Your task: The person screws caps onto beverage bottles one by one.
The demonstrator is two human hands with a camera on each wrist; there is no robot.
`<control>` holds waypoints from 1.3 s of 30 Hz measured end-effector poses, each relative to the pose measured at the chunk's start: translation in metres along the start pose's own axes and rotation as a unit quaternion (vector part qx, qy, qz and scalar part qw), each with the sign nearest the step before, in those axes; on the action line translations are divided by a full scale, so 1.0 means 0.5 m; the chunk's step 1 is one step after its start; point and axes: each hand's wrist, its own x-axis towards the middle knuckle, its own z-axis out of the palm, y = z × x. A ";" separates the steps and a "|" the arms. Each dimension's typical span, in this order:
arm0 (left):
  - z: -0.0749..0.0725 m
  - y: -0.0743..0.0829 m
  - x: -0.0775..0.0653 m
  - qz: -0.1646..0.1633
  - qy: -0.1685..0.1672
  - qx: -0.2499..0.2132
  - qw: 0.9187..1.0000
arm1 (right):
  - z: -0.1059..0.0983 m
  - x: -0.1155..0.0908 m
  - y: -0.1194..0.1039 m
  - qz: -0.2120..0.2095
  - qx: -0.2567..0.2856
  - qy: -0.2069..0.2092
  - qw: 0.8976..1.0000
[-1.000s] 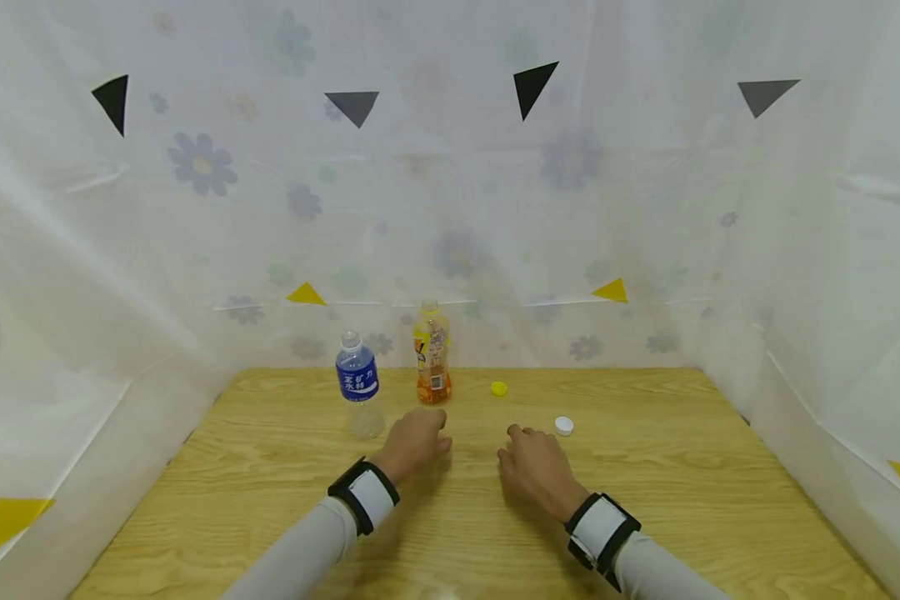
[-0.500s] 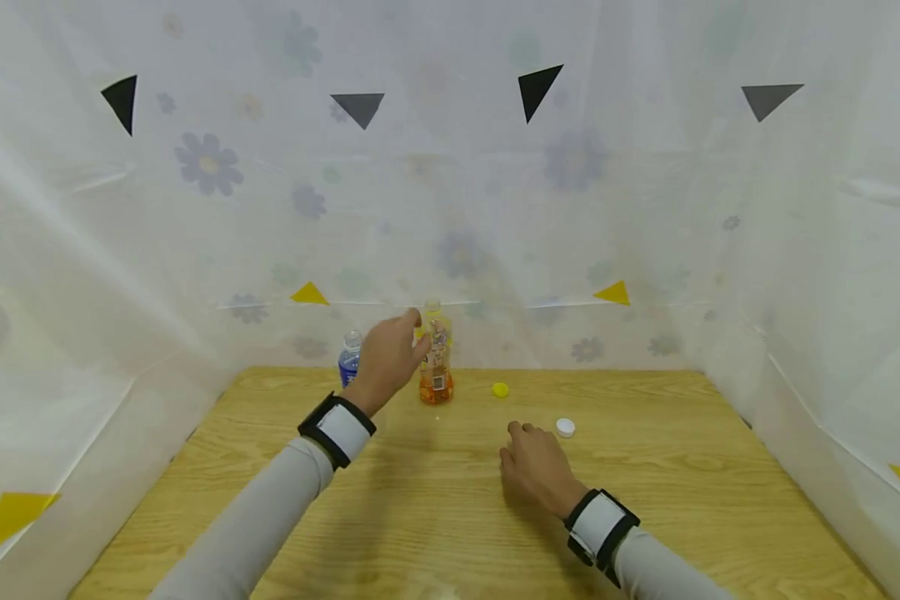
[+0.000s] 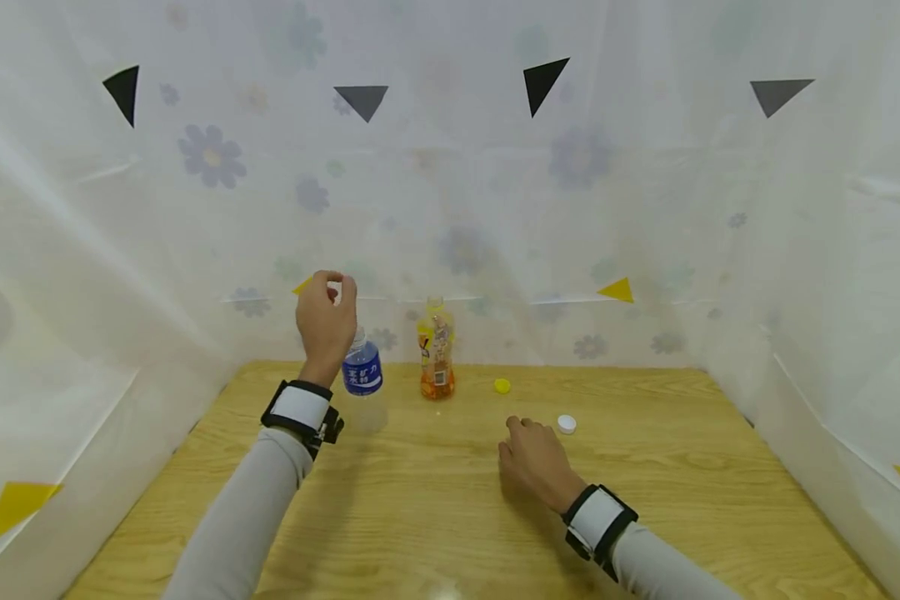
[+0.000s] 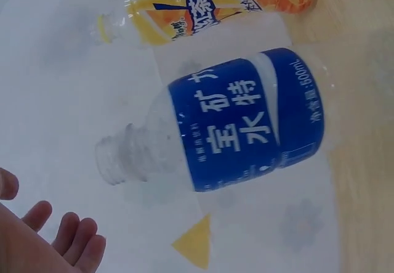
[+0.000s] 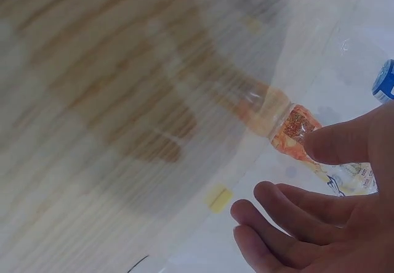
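My left hand [image 3: 326, 321] is raised beside the neck of a clear plastic bottle with a blue label [image 3: 362, 372]. In the left wrist view that uncapped blue-labelled bottle [image 4: 246, 119] stands apart from my loosely bent fingers [image 4: 74, 239], which hold nothing. Behind it to the right is an uncapped tea bottle [image 3: 438, 358] with a yellow and orange wrapper. My right hand [image 3: 536, 462] is low over the table, its fingers bent and holding nothing. A white cap [image 3: 566, 424] lies just right of it. Farther back is a yellow cap [image 3: 502, 386].
The wooden table [image 3: 435, 492] is enclosed by white floral sheeting [image 3: 457, 183] at the back and sides. Black, grey and yellow triangles are stuck on the sheeting. Both bottles stand upright toward the back of the table.
My left hand has risen from the table, passed in front of the blue-labelled bottle and moved left to its neck. The right hand, bottles and caps have stayed in place.
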 end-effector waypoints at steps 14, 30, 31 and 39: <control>0.045 -0.109 -0.116 -0.111 -0.043 -0.018 0.993 | 0.013 0.000 -0.002 -0.004 0.004 -0.001 1.000; 0.071 -0.152 -0.159 -0.072 -0.046 0.005 0.996 | 0.012 -0.006 0.002 0.011 0.024 -0.011 1.000; 0.071 -0.151 -0.158 -0.074 -0.048 0.006 0.996 | 0.012 -0.006 0.002 0.012 0.026 -0.011 1.000; 0.073 -0.145 -0.163 -0.065 -0.053 0.012 0.996 | 0.017 -0.007 0.003 0.009 0.028 -0.008 1.000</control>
